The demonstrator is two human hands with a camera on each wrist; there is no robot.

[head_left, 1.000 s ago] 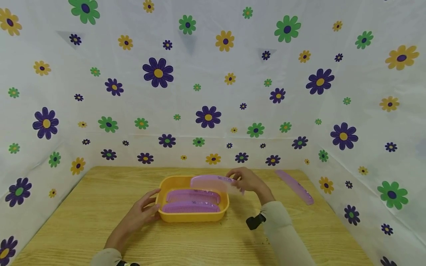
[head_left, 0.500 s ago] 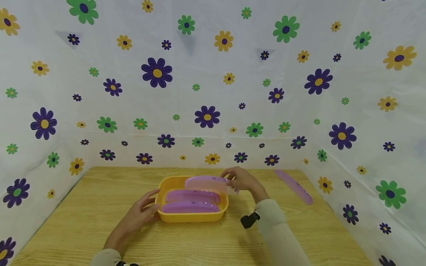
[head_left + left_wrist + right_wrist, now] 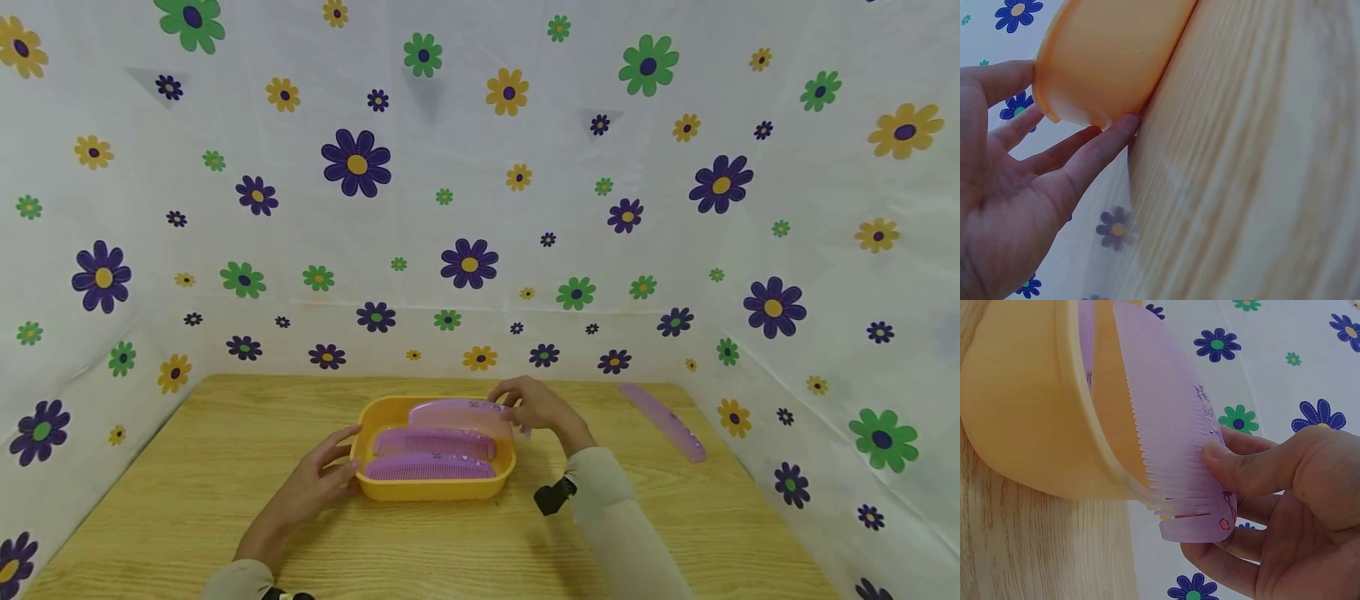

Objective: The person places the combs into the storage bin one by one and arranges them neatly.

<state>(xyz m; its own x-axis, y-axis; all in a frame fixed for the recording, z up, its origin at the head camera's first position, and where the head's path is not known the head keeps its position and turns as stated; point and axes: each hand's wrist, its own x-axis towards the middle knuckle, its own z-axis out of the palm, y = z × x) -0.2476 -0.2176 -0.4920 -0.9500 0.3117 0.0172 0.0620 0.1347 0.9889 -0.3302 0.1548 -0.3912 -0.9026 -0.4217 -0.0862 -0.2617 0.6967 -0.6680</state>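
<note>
A yellow-orange plastic tray sits on the wooden table. Two purple combs lie flat inside it. My right hand pinches a third purple comb by its end between thumb and fingers, over the tray's back part, teeth pointing down. My left hand rests with straight fingers against the tray's left wall.
Another purple comb lies at the table's back right, close to the flowered sheet that walls in the table on three sides. Bare wood lies in front of the tray.
My right hand has carried the comb leftward and a little lower, so more of it is over the tray. The left hand stays at the tray's side.
</note>
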